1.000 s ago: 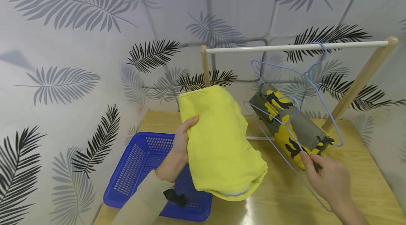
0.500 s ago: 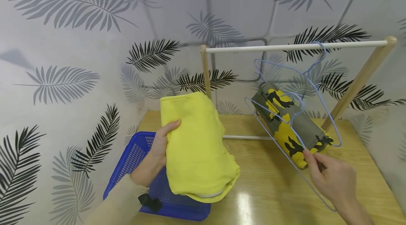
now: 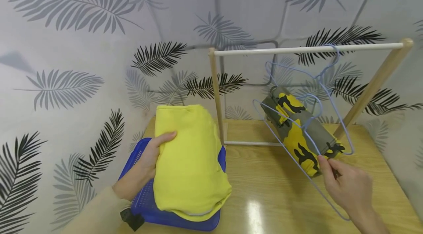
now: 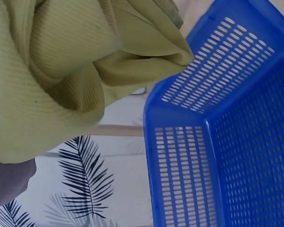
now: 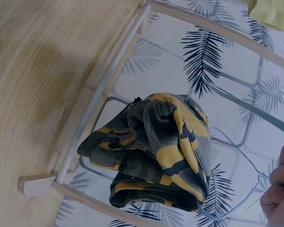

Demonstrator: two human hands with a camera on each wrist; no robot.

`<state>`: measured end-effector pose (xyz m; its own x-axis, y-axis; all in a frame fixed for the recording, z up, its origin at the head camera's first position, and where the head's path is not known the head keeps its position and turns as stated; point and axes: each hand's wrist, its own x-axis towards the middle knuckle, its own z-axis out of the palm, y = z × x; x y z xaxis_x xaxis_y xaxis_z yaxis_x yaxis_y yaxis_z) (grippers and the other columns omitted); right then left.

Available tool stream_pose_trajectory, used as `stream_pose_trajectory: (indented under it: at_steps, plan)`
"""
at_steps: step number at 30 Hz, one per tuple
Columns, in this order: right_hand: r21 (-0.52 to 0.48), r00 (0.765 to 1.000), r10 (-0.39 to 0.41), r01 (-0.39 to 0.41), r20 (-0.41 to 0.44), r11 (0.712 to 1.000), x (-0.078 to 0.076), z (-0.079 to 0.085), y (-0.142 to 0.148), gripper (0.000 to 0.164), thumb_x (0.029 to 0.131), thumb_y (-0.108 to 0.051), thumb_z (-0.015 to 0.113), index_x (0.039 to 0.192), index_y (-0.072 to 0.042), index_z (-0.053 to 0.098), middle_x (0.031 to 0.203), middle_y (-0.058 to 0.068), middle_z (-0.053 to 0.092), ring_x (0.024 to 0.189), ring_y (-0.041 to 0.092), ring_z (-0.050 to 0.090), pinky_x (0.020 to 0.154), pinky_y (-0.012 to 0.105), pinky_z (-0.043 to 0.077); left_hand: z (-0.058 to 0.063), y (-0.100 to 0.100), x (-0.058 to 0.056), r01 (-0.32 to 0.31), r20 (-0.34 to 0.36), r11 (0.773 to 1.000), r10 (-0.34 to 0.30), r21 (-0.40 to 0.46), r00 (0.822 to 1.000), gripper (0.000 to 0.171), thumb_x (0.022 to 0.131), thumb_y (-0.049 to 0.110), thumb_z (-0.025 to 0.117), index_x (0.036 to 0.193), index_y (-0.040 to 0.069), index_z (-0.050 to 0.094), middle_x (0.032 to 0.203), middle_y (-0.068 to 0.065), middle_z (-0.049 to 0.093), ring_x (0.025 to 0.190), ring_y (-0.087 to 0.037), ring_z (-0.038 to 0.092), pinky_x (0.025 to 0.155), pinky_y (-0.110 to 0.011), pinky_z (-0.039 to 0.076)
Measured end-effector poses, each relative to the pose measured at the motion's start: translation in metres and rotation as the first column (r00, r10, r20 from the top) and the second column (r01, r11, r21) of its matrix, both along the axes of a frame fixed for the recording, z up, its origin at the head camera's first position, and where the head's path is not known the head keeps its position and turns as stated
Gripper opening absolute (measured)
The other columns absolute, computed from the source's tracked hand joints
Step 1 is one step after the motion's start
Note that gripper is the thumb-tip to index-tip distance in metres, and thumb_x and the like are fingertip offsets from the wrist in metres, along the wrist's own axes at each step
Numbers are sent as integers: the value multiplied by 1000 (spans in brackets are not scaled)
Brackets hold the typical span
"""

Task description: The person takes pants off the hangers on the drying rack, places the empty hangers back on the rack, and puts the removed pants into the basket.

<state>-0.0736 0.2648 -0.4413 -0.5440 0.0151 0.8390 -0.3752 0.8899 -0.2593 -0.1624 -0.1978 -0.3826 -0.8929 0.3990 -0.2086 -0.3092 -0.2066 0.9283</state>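
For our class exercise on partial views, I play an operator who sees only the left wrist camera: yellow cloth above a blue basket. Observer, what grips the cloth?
Observer: The left hand grips the yellow garment by its edge, thumb on the front.
Operator: What is the other hand doing?
Observer: The right hand pinches a pale blue wire hanger that hooks over the rail of a wooden rack.
Operator: Is anything on that hanger?
Observer: Yes, a camouflage garment, yellow, grey and black, is draped on it.
Operator: Where does the blue basket stand?
Observer: On the wooden table, left of the rack.
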Motion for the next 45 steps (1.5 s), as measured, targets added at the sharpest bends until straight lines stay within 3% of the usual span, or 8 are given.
stream_pose_trajectory:
  at_steps: [8,15,22,30,45]
  plan:
    - [1,1000,-4,4,-6,1000,-1,-2,4,66,109,-56,44,51,-25,33,42,-11,29,49,-12,13,43,13,5,12,-23,3,-26,13,995,28,-99,1000,12,106,26,50,111,19,58,95,8,74,84,-9,75,78,-30,64]
    - [8,1000,-9,9,-7,1000,-1,-1,3,66,109,-55,43,52,-25,32,43,-11,27,50,-11,13,43,14,5,10,-37,1,3,25,988,1,-155,1000,15,106,26,50,119,19,52,99,7,75,88,-11,76,81,-33,65]
    - [13,1000,-8,8,3,1000,-2,-6,5,65,109,-56,43,53,-25,32,44,-11,27,50,-11,13,44,14,5,-5,-43,-6,12,56,984,-2,-176,998,17,106,26,53,121,18,52,100,7,75,89,-12,77,82,-34,65]
    - [15,994,-3,1,108,1000,1,-9,9,69,109,-59,41,51,-23,36,43,-10,31,49,-11,13,45,10,6,-22,-41,-12,28,71,977,-14,-213,997,14,106,26,53,114,15,56,94,6,75,82,-12,76,77,-33,64]
    - [33,996,-12,9,86,999,-1,-12,8,68,109,-58,41,51,-24,33,44,-11,28,47,-9,12,45,12,4,-53,-34,-20,-20,78,937,51,-349,996,26,101,31,65,116,11,59,90,3,77,79,-15,77,76,-36,64]
